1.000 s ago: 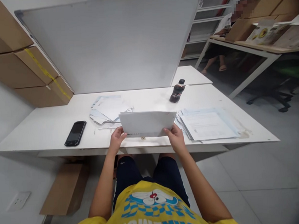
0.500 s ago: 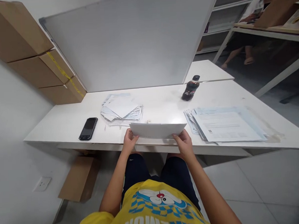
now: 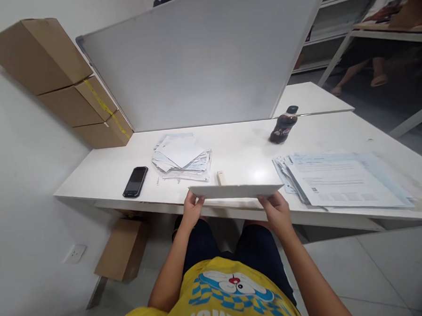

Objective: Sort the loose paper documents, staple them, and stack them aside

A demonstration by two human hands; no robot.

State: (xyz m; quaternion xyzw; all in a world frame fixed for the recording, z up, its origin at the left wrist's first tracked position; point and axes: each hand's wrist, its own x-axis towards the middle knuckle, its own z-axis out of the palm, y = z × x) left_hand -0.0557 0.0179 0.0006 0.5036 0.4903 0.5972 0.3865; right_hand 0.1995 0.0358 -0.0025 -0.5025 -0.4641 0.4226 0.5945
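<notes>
A white sheet of paper [image 3: 236,191], perhaps folded, stands on its long side near the desk's front edge, seen as a narrow strip. My left hand [image 3: 192,209] pinches its left end between thumb and fingers. At the right end, the thumb of my right hand [image 3: 276,208] presses on the near face, with the fingers behind. Just beyond the paper lies a small cream-coloured block [image 3: 221,177], partly hidden by it. To the left is a loose pile of papers [image 3: 180,155]; to the right, a stack of printed sheets [image 3: 343,181].
A black phone [image 3: 136,181] lies at the desk's left. A cola bottle [image 3: 283,126] stands at the back right, before a whiteboard [image 3: 206,59]. Cardboard boxes [image 3: 60,57] are stacked at the left wall, another box [image 3: 120,252] below. A person [image 3: 362,70] sits beyond.
The paper has tipped so that less of its face shows, and the cream-coloured block behind it has come into fuller view. Both hands keep their hold. The camera view has shifted slightly.
</notes>
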